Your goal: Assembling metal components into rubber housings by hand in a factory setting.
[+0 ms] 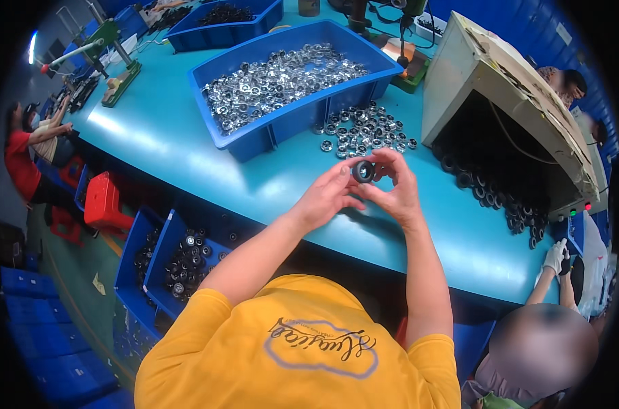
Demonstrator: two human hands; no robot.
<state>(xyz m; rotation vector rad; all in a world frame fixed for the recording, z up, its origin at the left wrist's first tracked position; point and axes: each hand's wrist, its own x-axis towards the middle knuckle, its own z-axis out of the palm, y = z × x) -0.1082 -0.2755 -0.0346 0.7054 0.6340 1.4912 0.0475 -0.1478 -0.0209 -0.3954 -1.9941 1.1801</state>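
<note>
Black ring [360, 172], gripped between left fingers [336, 178] and right fingers [392, 161], both partly curled, over turquoise table [255, 187]

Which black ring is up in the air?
The black ring held up between the left hand and right hand; the black rings heaped at the right rest on the table instead.

Table [244, 194]: teal, glossy, long; pale glare on its surface at left and near the front edge.
Right wall [520, 27]: blue, a small white label [563, 33] fixed to it.
Left wall [8, 198]: grey, dim.
Light [33, 48]: slim white tube, lit, upper left.
Floor [81, 273]: green, worn; yellow line [110, 245] along it, pale scrap [99, 284] lying near.
Stools [105, 204]: red, several, left of the table.
Crates [50, 327]: blue, stacked, lower left.
</note>
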